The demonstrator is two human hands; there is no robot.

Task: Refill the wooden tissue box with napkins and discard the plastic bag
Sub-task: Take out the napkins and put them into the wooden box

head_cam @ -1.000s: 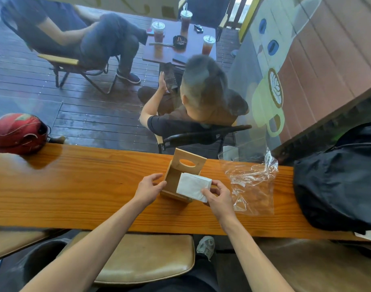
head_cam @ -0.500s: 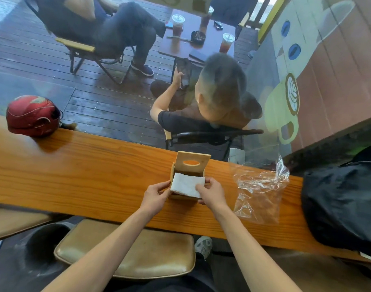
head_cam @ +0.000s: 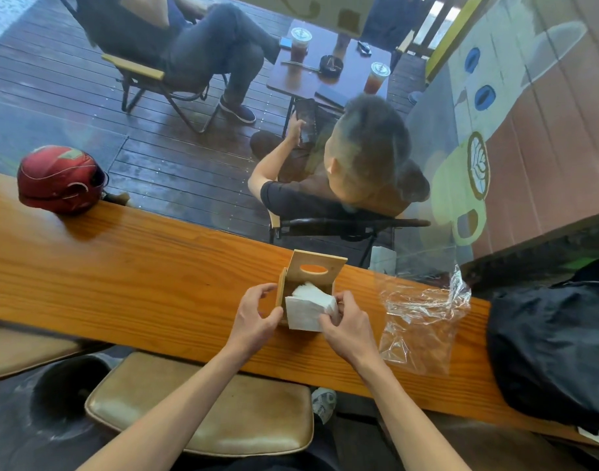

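- Napkins (head_cam: 308, 309): I see a white stack at frame centre, standing partly inside the wooden tissue box (head_cam: 313, 271), its lower end protruding toward the near edge of the counter (head_cam: 138, 277).
- Wooden tissue box: open on the near side; its lid panel with an oval slot stands upright at the far side.
- Right hand (head_cam: 347, 329): I read the fingers as curled, pinching the right edge of the napkins between thumb and fingertips.
- Left hand (head_cam: 254, 317): half closed, thumb and fingers cupped against the left wall of the wooden tissue box. I cannot tell how firmly it grips.
- Plastic bag (head_cam: 424, 321): clear, crumpled, lying flat on the counter just right of the right hand, not touched by either hand.
- Black bag (head_cam: 556, 348): at the right edge of frame, resting on the counter, beside the plastic bag.
- Red helmet (head_cam: 61, 180): upper left of frame, on the far edge of the counter, well apart from the box.
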